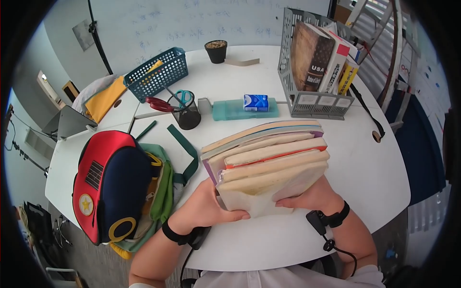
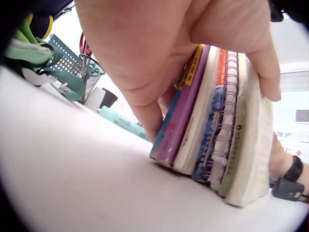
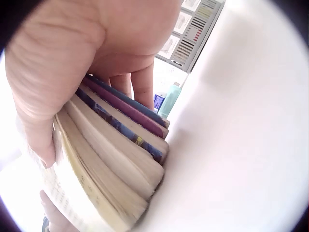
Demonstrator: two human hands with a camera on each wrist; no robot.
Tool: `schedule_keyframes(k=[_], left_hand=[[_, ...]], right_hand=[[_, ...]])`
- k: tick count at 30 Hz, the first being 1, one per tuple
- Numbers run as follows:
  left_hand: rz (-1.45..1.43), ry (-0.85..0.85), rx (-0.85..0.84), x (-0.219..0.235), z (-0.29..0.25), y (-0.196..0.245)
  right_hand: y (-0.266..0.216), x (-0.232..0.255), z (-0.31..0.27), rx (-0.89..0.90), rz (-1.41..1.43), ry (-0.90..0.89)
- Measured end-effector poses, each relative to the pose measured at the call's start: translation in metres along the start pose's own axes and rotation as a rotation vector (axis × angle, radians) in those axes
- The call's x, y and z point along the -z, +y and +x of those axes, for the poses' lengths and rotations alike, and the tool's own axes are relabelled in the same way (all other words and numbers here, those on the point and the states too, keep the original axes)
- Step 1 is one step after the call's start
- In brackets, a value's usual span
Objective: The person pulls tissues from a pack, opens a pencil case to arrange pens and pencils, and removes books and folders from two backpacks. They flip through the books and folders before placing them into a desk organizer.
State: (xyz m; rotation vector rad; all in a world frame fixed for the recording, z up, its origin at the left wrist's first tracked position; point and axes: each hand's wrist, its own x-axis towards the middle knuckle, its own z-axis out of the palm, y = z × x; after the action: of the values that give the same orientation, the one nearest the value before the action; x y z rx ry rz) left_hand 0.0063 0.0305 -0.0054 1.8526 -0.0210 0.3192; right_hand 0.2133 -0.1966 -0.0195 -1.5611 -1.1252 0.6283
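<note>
Both hands hold a thick stack of books (image 1: pixel 271 165) standing on edge over the white table (image 1: pixel 269 240), pale page edges facing up. My left hand (image 1: pixel 206 204) grips the spine side, its thumb across the nearest book and fingers round the back. On the opposite side, my right hand (image 1: pixel 309 197) grips likewise, thumb on the near face. Purple and blue spines and a spiral-bound notebook (image 2: pixel 226 121) show in the left wrist view. From the right wrist, the lower ends of the books (image 3: pixel 140 164) appear close to the tabletop.
A red and navy backpack (image 1: pixel 115 187) lies left. Behind the stack are a pen cup (image 1: pixel 187 117) with scissors, a teal case (image 1: pixel 228 110) carrying a blue-white packet (image 1: pixel 256 102), and a grey file rack (image 1: pixel 317 110) of books. Farther back stand a basket (image 1: pixel 158 77) and pot (image 1: pixel 216 52).
</note>
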Motion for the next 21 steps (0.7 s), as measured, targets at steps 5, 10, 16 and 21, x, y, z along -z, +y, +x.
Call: schedule_keyframes(k=[5,10,16,21], left_hand=[[-0.094,0.067,0.082,-0.004,0.002,-0.002],[-0.383,0.071,0.234,-0.014,0.029,0.007],[-0.068,-0.054,0.492,-0.029,0.061,-0.005],[0.235,-0.170,0.706,-0.012,0.052,0.017]], right_hand=[[-0.013,0.008,-0.001,0.028,-0.064,0.007],[-0.040,0.032,-0.006,-0.186,0.215,0.040],[0.007,0.044,-0.024,-0.314,0.205,0.038],[-0.011,0.064,-0.030,-0.499,-0.332,0.038]])
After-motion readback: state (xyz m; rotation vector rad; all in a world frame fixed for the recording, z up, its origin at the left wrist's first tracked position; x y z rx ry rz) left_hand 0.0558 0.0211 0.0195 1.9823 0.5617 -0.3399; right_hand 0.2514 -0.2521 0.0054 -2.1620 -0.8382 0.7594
